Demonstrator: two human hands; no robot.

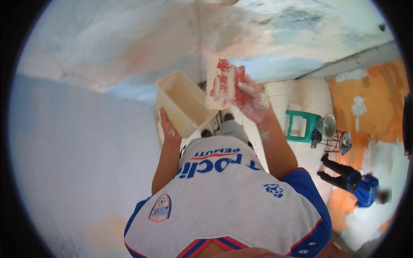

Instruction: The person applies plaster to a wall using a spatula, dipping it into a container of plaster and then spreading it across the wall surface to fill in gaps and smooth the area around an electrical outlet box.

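My left hand (168, 127) grips a cream rectangular plastic tub (171, 111) by its lower side, with the open top tilted toward me. Pale residue coats the tub's walls; how much it contains I cannot make out. My right hand (256, 102), spotted with white paste, is closed round a flat red putty spreader (224, 84). White filler is smeared over the blade, which is raised beside the tub's right rim and in front of the wall (150, 56). That wall is patchy, with pale, bluish and reddish areas.
Off to the right, a green plastic stool (291, 125) is on the tiled floor (275, 92). Next to it are a grey bucket (328, 125) and a dark metal stand (331, 143). Another person in blue (365, 189) is near the patched orange wall (365, 92).
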